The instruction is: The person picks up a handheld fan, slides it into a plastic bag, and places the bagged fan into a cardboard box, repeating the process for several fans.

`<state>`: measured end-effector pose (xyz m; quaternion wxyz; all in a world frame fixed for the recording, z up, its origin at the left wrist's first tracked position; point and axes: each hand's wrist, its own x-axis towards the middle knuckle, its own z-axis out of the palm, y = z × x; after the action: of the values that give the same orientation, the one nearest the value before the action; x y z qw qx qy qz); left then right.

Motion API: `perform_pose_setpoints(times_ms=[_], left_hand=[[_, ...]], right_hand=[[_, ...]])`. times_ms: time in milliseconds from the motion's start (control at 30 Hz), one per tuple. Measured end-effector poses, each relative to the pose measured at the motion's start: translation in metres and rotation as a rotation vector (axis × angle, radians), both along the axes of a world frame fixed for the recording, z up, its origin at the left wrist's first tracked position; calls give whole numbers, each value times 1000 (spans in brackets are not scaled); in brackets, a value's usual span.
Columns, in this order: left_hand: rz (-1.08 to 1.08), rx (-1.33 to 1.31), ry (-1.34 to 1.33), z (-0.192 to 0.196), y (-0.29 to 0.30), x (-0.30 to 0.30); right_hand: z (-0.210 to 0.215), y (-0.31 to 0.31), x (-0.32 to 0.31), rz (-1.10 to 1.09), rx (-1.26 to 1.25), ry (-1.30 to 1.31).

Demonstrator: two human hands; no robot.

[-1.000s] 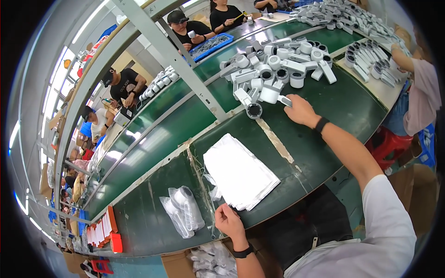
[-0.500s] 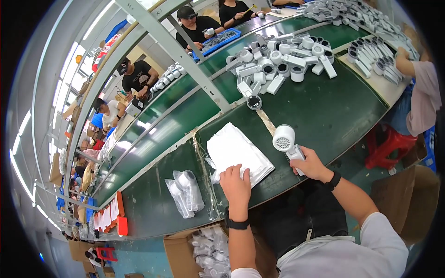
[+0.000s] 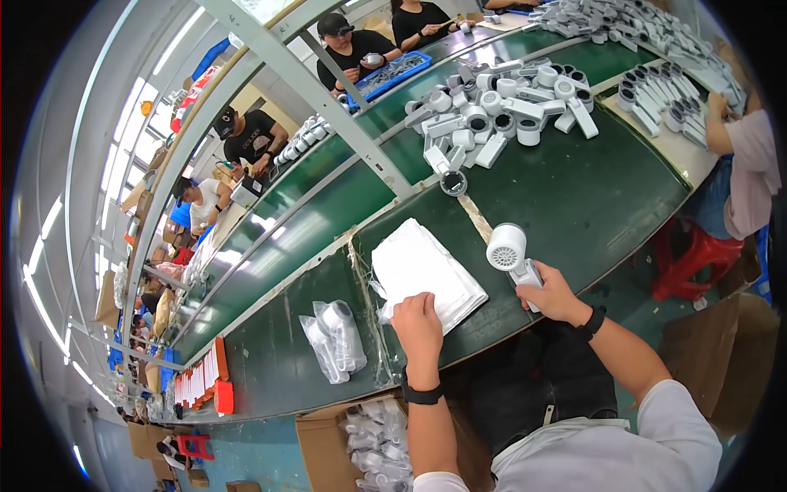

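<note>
My right hand [image 3: 555,293] is wrapped around the handle of a white handheld fan [image 3: 507,247], its round grilled head pointing up and away from me. My left hand [image 3: 419,331] rests at the near left edge of a stack of thin white plastic bags [image 3: 426,266], fingers drawn together on the edge of the top bag. How much of the bag lies between the fingertips is hidden. To the left of the stack lie handheld fans in clear bags [image 3: 334,343], side by side on the green table [image 3: 270,361].
A large heap of loose white fans [image 3: 500,111] covers the far part of the table. Below the near edge stands a cardboard box [image 3: 324,447] of bagged fans. Orange boxes [image 3: 215,369] sit at the left. Co-workers sit across the line; another person [image 3: 750,164] is at the right.
The fingers of my left hand have drawn together at the bag's edge; before, thumb and fingers were apart. My right hand still holds the fan. The view has shifted slightly.
</note>
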<state>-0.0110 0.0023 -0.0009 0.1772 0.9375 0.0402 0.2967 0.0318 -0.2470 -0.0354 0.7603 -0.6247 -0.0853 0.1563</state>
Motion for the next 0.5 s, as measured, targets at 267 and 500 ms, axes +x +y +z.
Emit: perform_pose_setpoints(times_ms=[267,500], left_hand=[[-192,-517,-115,-10,-42,-22],[-235,-970,65,-7,-75,-38]], right_hand=[[1,3,-6,-46,-38,-70],[35,33,-40,-36,-29,-117]])
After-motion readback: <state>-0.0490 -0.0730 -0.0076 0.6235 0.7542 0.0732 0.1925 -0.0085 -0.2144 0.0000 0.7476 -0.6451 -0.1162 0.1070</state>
